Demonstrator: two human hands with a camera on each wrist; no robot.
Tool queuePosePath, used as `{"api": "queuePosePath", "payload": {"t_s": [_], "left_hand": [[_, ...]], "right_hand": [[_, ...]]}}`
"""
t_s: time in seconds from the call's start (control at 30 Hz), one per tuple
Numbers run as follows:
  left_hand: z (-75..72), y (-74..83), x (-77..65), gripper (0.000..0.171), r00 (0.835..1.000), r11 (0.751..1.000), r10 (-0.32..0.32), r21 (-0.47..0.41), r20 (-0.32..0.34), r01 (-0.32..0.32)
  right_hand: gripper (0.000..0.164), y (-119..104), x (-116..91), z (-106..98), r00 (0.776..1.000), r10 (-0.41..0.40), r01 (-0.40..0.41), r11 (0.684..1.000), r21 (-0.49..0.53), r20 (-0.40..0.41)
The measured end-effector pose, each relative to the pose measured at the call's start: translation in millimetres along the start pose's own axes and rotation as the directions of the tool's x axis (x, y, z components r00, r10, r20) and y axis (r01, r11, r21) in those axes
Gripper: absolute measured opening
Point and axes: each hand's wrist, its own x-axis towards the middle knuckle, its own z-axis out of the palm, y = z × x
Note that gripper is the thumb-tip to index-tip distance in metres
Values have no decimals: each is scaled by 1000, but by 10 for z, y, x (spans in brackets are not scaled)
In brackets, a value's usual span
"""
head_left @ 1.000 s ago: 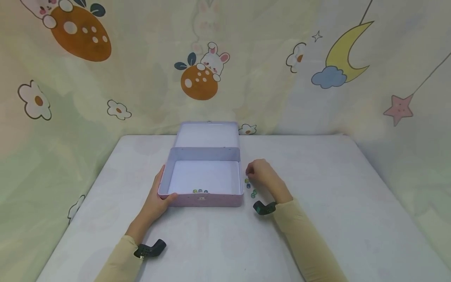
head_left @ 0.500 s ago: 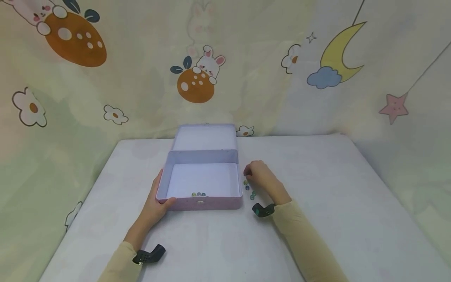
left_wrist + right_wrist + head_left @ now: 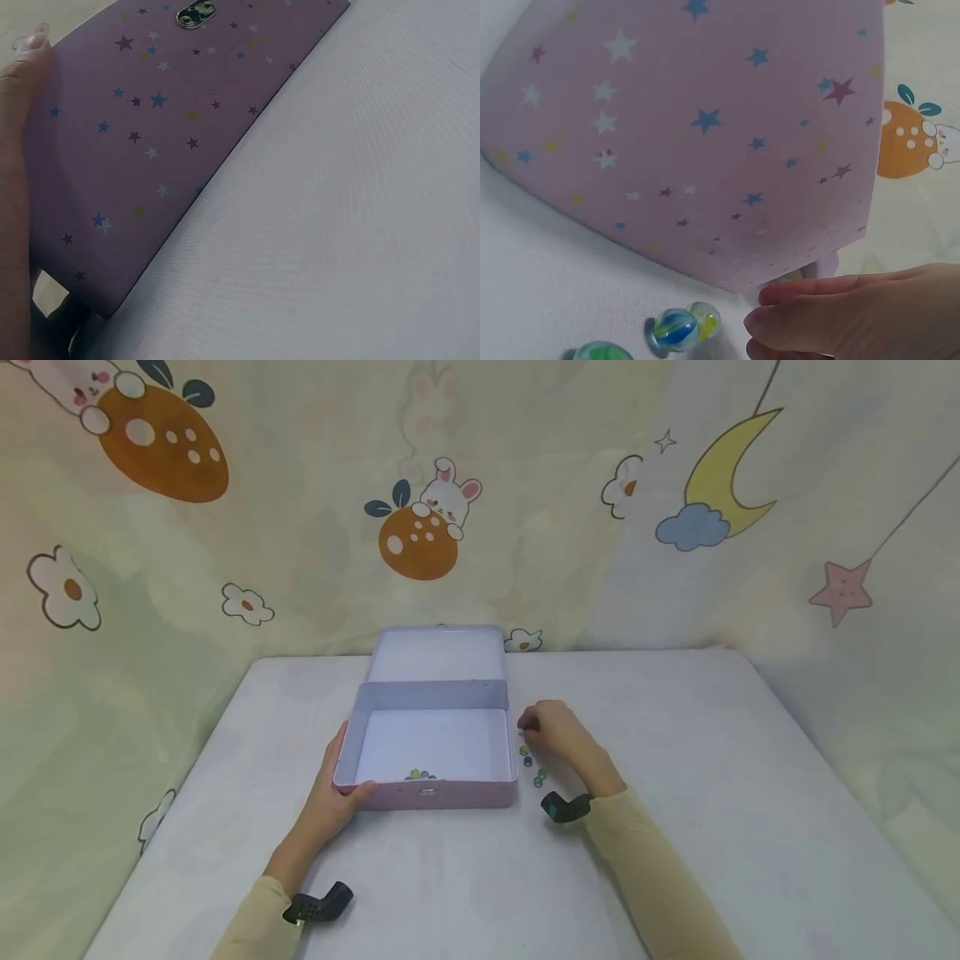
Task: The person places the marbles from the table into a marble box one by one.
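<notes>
A lilac tin box (image 3: 450, 795) stands on the table with its lid (image 3: 438, 653) leaning back. My left hand (image 3: 327, 797) grips its near left corner, thumb at the front rim and fingers along the left wall. Inside, several marbles (image 3: 416, 774) lie against the front wall. To the right of the box, my right hand (image 3: 558, 729) is low over the table, fingers curled together; whether they pinch a marble is hidden. Just nearer lie a yellow-green marble (image 3: 524, 750), a blue marble (image 3: 677, 330) and green marbles (image 3: 538, 782).
A white cloth covers the table (image 3: 667, 718). Behind it hangs a patterned curtain (image 3: 555, 535). The box's metal clasp (image 3: 196, 13) faces the near side. Star prints cover its outer walls.
The head view has tilted slightly. Marbles inside the box have shifted a little to the left and bunched. Both hands stay in nearly the same places.
</notes>
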Motion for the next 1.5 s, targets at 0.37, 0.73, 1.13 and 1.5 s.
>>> {"api": "queuePosePath", "payload": {"t_s": [0.37,0.73,1.13,1.5], "left_hand": [[-39,-5,18,105,1000,1000,27,-1,5,-27],[31,-14,-47,104,1000,1000,3,-25,2,-2],[-17,353,-43,101,999,999,-34,-26,28,34],[33,-31,1,104,1000,1000,-24,2,-1,24]], "right_hand": [[19,-82,-78,-114,999,-36,39,996,80,-30],[19,-197,-255,-431,988,-134,144,980,140,-81],[16,-581,239,-541,870,-411,371,910,185,273],[18,-832,573,-198,838,-395,389,916,96,377]]}}
